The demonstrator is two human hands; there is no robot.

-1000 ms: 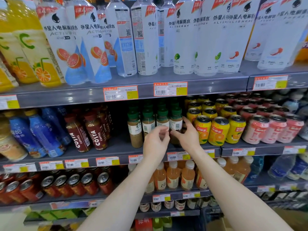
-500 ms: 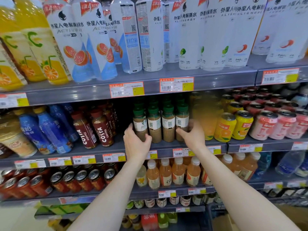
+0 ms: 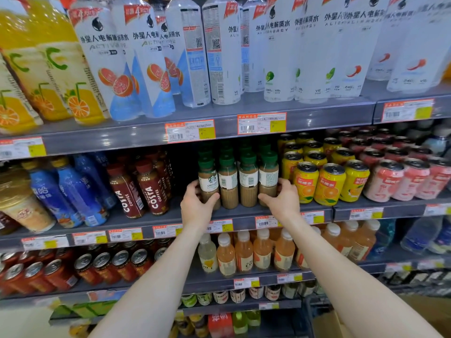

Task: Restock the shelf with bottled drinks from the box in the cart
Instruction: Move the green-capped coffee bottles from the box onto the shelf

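Observation:
A front row of green-capped coffee bottles (image 3: 238,181) stands on the middle shelf (image 3: 170,217), with more rows behind. My left hand (image 3: 197,206) cups the leftmost bottle (image 3: 208,184) from the left. My right hand (image 3: 280,200) cups the rightmost bottle (image 3: 268,180) from the right. The two hands bracket the row between them, fingers curled round the bottle bases. The corner of a cardboard box (image 3: 324,323) shows at the bottom right; the cart is out of view.
Costa coffee bottles (image 3: 148,189) stand left of the row across a dark gap, yellow orange-drink cans (image 3: 327,181) crowd it on the right. Large electrolyte-water bottles (image 3: 219,50) fill the shelf above. Peach-coloured juice bottles (image 3: 244,252) and red cans (image 3: 102,264) sit below.
My hands moved apart from the middle of the green-capped row to its two outer bottles. The row now stands together at the shelf front.

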